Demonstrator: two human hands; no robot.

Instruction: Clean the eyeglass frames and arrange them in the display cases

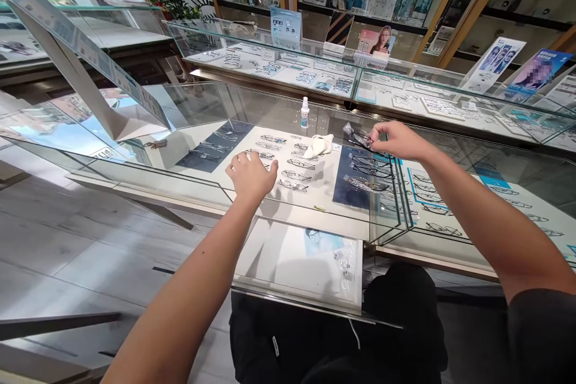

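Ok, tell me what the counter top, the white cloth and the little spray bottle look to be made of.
Counter top: clear glass, glossy; it mirrors the room and shows eyeglasses beneath. White cloth: soft matte fabric, probably microfibre, judging by its crumpled folds. Spray bottle: likely translucent plastic with a white cap; too small to be sure.

Dark glasses under the right hand, on the glass tabletop

A pair of dark-framed glasses (360, 139) lies on the glass tabletop (198, 114), partly wrapped in a clear, crinkled plastic sleeve. The right hand's (396, 139) fingertips pinch the end nearest it. The frame lies flat, folded or not cannot be told, well apart from the left hand (252, 175).
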